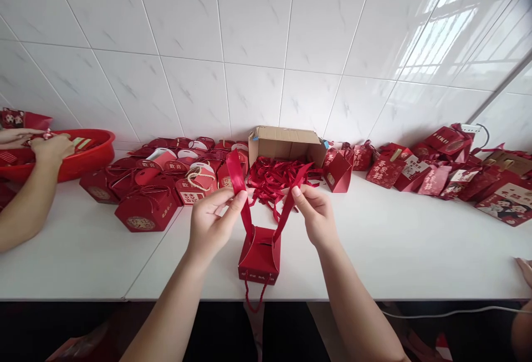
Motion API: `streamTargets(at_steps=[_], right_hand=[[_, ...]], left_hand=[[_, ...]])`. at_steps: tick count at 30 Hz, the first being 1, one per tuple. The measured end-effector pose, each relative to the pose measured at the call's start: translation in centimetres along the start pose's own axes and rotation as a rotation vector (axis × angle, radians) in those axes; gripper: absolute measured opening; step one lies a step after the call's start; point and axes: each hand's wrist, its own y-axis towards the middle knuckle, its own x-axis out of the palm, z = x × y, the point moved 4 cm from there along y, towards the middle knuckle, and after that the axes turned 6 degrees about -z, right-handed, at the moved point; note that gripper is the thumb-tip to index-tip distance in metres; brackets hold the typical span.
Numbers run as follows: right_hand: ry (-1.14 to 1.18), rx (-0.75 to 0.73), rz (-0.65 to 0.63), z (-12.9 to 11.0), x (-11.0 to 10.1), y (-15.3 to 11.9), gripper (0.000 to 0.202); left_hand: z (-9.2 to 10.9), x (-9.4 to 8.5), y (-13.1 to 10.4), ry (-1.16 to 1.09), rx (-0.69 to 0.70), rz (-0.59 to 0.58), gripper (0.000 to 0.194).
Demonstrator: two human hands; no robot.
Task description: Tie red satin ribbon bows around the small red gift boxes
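Observation:
A small red box (pixel 261 259) stands near the table's front edge, with a twisted red cord hanging over its front. A red ribbon (pixel 284 217) rises from both sides of the box in two ends. My left hand (pixel 216 215) pinches the left end between thumb and fingers, above and left of the box. The right end is pinched in my right hand (pixel 315 212), above and right of it. Behind my hands, a pile of loose red ribbons (pixel 274 176) spills from an open cardboard box (pixel 286 143).
Several red gift boxes (pixel 145 207) stand at the left, with more red boxes (pixel 386 165) along the wall at the right. Another person's hands (pixel 54 146) work over a red basin (pixel 97 151). A person's hand (pixel 524 270) rests at the right edge.

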Motion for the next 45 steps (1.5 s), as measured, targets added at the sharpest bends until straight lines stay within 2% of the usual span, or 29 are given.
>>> streamTargets(at_steps=[5,14,20,25,31,36,40,45], right_hand=[[0.112,-0.004,0.080,0.0,0.1,0.3,0.020],[0.092,-0.019,0.098,0.1,-0.6,0.7,0.020],[0.133,-0.035,0.131,0.3,-2.0,0.4,0.017],[0.149,0.003,0.184,0.6,-3.3,0.0,0.017],[0.124,-0.012,0.107,-0.3,-2.8,-0.4,0.019],[0.172,-0.015,0.050,-0.8,-2.0,-0.9,0.015],[0.185,0.001,-0.001,-0.7,-1.1,-0.7,0.016],[0.132,0.104,-0.042,-0.1,0.3,-0.1,0.014]], left_hand=[[0.0,0.4,-0.2,-0.032,-0.030,-0.008,0.018],[-0.3,0.0,-0.2,-0.041,-0.016,0.018,0.021],[-0.2,-0.4,-0.5,-0.026,-0.020,0.073,0.023],[-1.4,-0.4,-0.4,-0.183,-0.094,0.091,0.016],[-2.4,0.3,0.0,-0.334,-0.143,0.099,0.023],[-2.4,0.7,0.3,-0.321,-0.112,0.090,0.026],[-1.8,0.9,0.7,-0.293,-0.069,0.021,0.024],[-0.5,2.0,0.6,-0.130,0.019,-0.276,0.022]])
